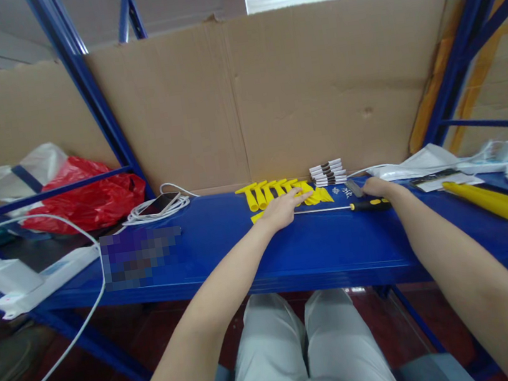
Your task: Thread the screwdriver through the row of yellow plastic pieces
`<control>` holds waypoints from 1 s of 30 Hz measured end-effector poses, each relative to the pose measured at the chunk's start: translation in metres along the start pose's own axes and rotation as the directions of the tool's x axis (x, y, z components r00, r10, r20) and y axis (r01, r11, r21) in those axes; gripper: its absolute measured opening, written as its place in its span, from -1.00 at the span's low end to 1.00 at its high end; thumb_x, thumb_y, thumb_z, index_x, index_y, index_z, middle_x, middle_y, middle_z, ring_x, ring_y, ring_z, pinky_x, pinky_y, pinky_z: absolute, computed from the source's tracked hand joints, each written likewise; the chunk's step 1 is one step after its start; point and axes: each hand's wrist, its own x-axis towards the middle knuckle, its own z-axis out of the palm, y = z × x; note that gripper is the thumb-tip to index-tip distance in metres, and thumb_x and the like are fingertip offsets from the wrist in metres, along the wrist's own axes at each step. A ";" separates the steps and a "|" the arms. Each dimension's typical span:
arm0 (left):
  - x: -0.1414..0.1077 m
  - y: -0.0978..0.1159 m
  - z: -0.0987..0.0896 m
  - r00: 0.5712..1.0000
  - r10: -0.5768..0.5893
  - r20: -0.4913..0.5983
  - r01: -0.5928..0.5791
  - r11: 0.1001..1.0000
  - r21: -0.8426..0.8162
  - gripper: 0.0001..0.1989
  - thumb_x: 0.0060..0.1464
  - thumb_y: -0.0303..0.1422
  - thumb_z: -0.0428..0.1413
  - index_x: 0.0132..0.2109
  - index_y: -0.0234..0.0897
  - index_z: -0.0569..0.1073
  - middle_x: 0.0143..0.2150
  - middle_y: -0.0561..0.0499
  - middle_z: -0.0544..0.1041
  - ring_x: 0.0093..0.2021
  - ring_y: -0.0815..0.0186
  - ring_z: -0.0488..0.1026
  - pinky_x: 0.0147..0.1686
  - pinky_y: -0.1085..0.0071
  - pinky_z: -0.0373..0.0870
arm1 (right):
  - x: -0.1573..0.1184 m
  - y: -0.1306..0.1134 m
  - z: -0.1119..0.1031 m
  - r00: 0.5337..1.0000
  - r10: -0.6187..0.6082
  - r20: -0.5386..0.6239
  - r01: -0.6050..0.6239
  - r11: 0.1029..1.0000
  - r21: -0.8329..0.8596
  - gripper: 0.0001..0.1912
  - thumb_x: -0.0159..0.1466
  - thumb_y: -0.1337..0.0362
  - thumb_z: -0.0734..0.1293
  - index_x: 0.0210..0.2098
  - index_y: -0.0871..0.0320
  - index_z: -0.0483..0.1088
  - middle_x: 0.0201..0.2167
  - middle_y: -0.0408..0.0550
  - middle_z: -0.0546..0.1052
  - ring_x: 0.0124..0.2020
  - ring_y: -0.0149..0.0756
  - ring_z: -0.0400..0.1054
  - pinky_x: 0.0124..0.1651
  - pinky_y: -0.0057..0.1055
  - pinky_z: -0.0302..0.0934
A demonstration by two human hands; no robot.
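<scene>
My left hand (282,209) lies over the right part of a row of yellow plastic T-shaped pieces (260,197), its fingers stretched out and touching them. A yellow bit also shows below that hand. My right hand (376,187) is closed beside a small grey, flat-looking piece (354,187), which sticks out from its fingers; most of the fingers are hidden. Just below the right hand rests a screwdriver (369,204) with a black and yellow handle, its long shaft pointing toward my left hand. Small silvery bits (342,191), perhaps screws, lie between the hands.
Behind the hands sits a stack of white and dark-banded pieces (328,173). A long yellow part (492,200) lies at right by white plastic bags (424,161). Left are a coiled white cable (157,209), a power strip (53,278) and a red bag (88,191). Cardboard (296,90) walls the blue bench (225,251).
</scene>
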 end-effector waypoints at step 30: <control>0.004 -0.009 0.008 1.000 0.001 -0.014 -0.002 0.997 -0.074 -0.16 0.16 -0.64 -0.13 0.52 -0.17 -0.15 0.51 -0.13 0.10 0.39 0.18 0.27 0.24 0.26 0.34 | -0.047 -0.118 -0.010 0.993 0.058 -0.100 0.028 0.719 0.694 -0.34 0.29 0.42 0.29 0.36 0.31 0.14 -0.17 0.17 0.65 -0.27 -0.19 0.58 -0.17 -0.35 0.43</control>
